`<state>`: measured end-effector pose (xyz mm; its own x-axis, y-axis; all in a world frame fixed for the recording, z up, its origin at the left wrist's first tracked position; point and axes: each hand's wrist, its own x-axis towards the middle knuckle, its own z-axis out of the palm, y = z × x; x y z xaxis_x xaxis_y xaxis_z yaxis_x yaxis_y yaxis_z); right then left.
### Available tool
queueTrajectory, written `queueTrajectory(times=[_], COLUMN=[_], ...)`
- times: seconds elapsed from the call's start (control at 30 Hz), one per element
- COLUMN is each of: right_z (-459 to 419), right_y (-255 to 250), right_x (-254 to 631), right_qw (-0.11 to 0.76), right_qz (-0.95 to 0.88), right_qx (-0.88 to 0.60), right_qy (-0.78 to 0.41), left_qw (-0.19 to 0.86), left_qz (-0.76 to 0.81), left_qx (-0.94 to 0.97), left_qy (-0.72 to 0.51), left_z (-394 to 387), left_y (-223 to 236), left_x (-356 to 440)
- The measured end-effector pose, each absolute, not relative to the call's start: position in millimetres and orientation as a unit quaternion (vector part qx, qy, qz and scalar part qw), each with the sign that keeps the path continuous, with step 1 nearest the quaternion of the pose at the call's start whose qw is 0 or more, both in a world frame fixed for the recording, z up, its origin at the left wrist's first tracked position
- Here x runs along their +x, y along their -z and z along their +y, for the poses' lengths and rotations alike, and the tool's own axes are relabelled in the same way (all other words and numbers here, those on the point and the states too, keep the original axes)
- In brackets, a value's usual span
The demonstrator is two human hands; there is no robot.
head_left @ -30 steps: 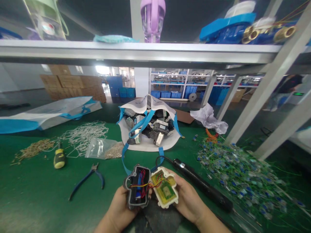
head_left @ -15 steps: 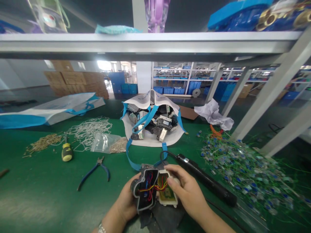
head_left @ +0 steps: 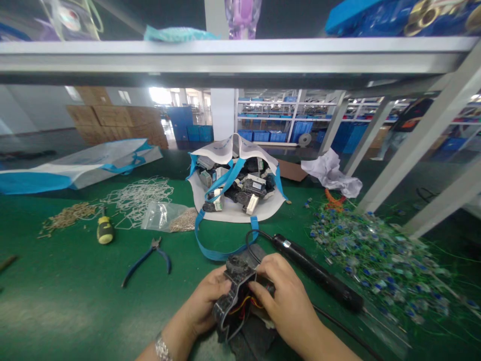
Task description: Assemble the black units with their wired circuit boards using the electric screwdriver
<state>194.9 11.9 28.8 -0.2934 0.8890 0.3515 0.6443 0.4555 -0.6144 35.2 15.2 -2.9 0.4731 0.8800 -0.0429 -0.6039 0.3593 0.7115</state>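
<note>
Low in the middle of the view both my hands grip one small device. My left hand [head_left: 205, 305] is wrapped round its black housing [head_left: 233, 301], which stands on edge with red and yellow wires showing inside. My right hand [head_left: 283, 296] is closed over the other half and hides it almost wholly. A dark cloth [head_left: 250, 338] lies under the device on the green bench mat [head_left: 67, 301].
A black electric screwdriver [head_left: 315, 273] with its cable lies just right of my hands. Blue-handled pliers [head_left: 146, 258] and a yellow screwdriver [head_left: 105, 229] lie left. A white bag of parts [head_left: 235, 183] stands ahead, blue-tagged wire seals [head_left: 372, 255] are heaped right, a person stands far right.
The two halves lay open side by side, circuit board up. My right hand has folded the white half against the black housing and now covers it.
</note>
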Motion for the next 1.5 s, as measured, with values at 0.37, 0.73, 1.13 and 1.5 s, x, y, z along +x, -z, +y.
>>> queueTrajectory(times=[0.37,0.73,1.13,1.5], right_z=[14,19,15,5], right_y=[-26,-25,-23,-37], right_x=[195,197,197,193], right_qw=[0.405,0.424,0.445,0.482], right_qz=[-0.733,-0.724,-0.741,-0.734], right_qx=[-0.477,-0.461,-0.465,-0.391], right_qy=[-0.268,-0.289,-0.189,-0.276], left_qw=[0.787,0.789,0.780,0.759], left_qz=[0.235,0.242,0.257,0.344], left_qx=[0.322,0.321,0.316,0.253], left_qy=[-0.471,-0.465,-0.476,-0.492], left_z=[17,17,19,22], left_y=[5,9,12,4], left_x=[35,34,35,41])
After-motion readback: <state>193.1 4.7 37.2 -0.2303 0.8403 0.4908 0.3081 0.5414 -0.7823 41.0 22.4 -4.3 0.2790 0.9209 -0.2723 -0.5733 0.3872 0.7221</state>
